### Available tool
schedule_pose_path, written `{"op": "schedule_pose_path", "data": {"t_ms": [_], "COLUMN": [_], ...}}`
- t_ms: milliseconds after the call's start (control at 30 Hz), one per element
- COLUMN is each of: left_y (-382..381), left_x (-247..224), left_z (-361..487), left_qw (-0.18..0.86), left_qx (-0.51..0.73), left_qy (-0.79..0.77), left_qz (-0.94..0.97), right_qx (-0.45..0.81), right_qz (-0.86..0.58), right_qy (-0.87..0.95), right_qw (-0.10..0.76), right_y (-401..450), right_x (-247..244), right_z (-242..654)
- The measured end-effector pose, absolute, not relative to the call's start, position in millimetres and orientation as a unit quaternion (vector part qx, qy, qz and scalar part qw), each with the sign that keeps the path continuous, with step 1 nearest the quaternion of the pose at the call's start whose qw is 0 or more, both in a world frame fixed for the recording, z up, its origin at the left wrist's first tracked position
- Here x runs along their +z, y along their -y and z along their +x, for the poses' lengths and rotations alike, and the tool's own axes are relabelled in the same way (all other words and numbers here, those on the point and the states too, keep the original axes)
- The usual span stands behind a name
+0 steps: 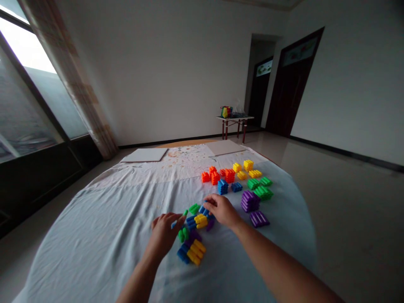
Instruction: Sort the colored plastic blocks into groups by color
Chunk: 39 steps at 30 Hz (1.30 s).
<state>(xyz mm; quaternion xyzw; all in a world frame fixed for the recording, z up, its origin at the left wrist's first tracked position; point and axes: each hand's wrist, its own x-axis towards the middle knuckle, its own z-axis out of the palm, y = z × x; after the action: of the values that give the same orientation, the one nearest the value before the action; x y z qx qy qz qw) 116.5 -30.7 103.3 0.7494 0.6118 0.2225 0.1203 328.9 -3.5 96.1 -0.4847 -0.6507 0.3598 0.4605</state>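
A loose pile of mixed pieces lies between my hands: a yellow block [201, 221], a green block [194, 209], a yellow-and-blue cluster [196, 252] and some purple ones. My left hand [166, 229] is at the pile's left edge, its fingers bent over a blue piece and close to a small green one; its grip is unclear. On the pile's upper right, my right hand [221, 208] has its thumb and fingertips together at a blue piece [204, 210]. Further right sit colour groups: orange blocks [215, 177], blue blocks [222, 187], yellow blocks [248, 165], green blocks [264, 192] and purple blocks [250, 201].
A light cloth covers the round table [104, 235]. Two flat boards lie near its far edge, a white one [145, 155] at left and a greyish one [224, 147] at right. Beyond stands a small table [235, 118] with a colourful bag [226, 112].
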Motion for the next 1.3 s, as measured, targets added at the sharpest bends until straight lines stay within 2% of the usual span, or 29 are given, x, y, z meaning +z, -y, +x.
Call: {"op": "schedule_pose_path", "data": {"t_ms": [167, 267, 500, 667, 833, 1033, 1233, 1300], "left_y": [20, 19, 22, 20, 21, 20, 20, 20], "left_x": [97, 93, 68, 60, 60, 57, 55, 54], "left_z": [104, 86, 58, 55, 54, 53, 51, 50], "left_qw": [0.075, 0.051, -0.007, 0.005, 0.018, 0.024, 0.02, 0.02], "left_qx": [0.239, 0.243, 0.227, 0.209, 0.206, 0.211, 0.211, 0.209], "left_qy": [-0.677, -0.721, -0.766, -0.768, -0.765, -0.761, -0.758, -0.758], "left_qz": [0.692, 0.646, 0.602, 0.606, 0.61, 0.614, 0.617, 0.617], "right_qx": [0.281, 0.233, 0.221, 0.21, 0.235, 0.198, 0.149, 0.148], "right_qz": [-0.49, -0.505, -0.466, -0.462, -0.36, -0.376, -0.419, -0.423], "right_qy": [0.747, 0.767, 0.814, 0.83, 0.885, 0.882, 0.894, 0.891], "right_qw": [0.351, 0.321, 0.267, 0.232, 0.177, 0.204, 0.053, 0.067], "right_y": [8, 9, 14, 13, 20, 3, -18, -20], "right_x": [94, 91, 88, 89, 98, 100, 99, 102], "right_z": [316, 310, 310, 306, 311, 305, 284, 282]}}
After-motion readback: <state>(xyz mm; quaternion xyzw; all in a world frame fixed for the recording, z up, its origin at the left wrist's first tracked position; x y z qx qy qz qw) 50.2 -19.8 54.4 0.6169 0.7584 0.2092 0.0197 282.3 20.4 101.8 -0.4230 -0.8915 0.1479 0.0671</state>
